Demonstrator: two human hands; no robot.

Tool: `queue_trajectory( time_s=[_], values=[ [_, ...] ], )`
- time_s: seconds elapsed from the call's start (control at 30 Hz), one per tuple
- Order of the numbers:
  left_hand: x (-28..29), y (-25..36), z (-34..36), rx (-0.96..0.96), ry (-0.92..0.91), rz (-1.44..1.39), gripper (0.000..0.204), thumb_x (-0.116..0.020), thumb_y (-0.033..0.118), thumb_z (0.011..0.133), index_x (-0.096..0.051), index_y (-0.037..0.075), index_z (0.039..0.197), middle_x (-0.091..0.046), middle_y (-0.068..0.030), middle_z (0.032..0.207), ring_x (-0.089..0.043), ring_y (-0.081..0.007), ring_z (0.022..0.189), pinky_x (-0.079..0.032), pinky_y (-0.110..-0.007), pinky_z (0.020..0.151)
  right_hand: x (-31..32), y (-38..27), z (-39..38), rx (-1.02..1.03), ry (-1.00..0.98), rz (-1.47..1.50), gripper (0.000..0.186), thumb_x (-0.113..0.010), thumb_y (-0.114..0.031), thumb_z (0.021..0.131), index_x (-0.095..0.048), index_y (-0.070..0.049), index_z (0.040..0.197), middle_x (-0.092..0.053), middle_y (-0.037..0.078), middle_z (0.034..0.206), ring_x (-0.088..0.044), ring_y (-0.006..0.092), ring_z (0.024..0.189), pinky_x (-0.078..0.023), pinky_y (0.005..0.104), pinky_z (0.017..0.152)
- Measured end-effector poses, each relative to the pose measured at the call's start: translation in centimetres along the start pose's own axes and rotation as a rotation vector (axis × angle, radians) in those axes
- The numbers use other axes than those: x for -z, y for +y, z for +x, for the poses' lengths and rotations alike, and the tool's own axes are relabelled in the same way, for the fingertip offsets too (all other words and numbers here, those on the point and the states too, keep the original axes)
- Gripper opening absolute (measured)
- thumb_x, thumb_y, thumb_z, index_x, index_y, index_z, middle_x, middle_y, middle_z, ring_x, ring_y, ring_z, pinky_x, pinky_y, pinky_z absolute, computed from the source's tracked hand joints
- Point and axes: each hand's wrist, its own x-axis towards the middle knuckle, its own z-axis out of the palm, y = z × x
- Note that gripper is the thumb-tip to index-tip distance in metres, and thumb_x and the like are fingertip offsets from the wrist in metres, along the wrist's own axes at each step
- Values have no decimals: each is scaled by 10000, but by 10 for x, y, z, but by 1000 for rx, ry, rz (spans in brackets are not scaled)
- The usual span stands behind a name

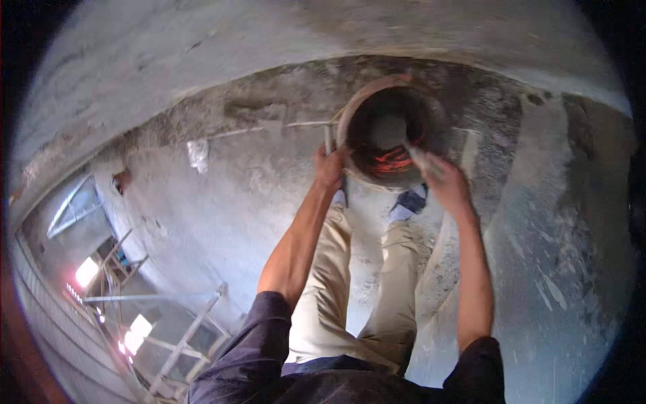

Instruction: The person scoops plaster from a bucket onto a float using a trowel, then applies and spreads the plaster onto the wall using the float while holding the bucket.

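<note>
A round reddish-brown bucket [351,118] stands on the floor just beyond my feet, dark inside with an orange-red patch low in it. My left hand [330,170] is closed at the bucket's left rim, around a short pale upright handle [328,138]; what that handle belongs to is hidden. My right hand [447,186] grips the light handle of a trowel-like tool [422,159] over the bucket's right rim. Its grey end reaches down inside the bucket, and motion blurs it.
Beyond the bucket rises a curved grey plastered wall [269,74]. A crumpled pale scrap [198,155] lies on the floor at left. Metal frames [182,343] and bright lights [138,333] show at lower left. My shoe [410,200] is close to the bucket's near side.
</note>
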Motion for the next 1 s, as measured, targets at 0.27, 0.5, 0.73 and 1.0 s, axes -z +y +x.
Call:
queue_trajectory(
  time_s=[0.27, 0.5, 0.73, 1.0],
  values=[
    [114, 18, 21, 118, -52, -292, 197, -600, 7, 727, -532, 16, 913, -574, -69, 851, -551, -146, 714, -459, -265, 575, -71, -79, 73, 453, 427, -902, 354, -577, -166, 813, -499, -64, 1142, -557, 139, 1062, -515, 306, 1036, -372, 453, 892],
    [132, 8, 83, -236, -146, -439, 231, -622, 33, 749, -561, -6, 968, -574, -50, 860, -535, -129, 780, -459, -287, 659, -249, -220, 150, 894, 69, -406, 304, -584, -40, 735, -571, -41, 1039, -583, 157, 941, -566, 337, 857, -442, 422, 738],
    [147, -9, 104, -104, -248, -235, 441, -653, 161, 794, -458, 45, 1172, -495, -81, 1101, -443, -164, 978, -380, -329, 841, -437, -230, 233, 624, -158, -745, 366, -580, -139, 767, -527, -42, 1116, -536, 159, 1038, -557, 338, 912, -455, 485, 769],
    [158, -21, 97, -70, -186, -184, 287, -549, 207, 887, -502, 47, 1121, -538, -57, 1001, -493, -141, 925, -416, -286, 816, -462, -189, 282, 495, -200, -709, 183, -511, -79, 811, -580, 19, 949, -553, 189, 920, -559, 343, 875, -446, 496, 737]
  ],
)
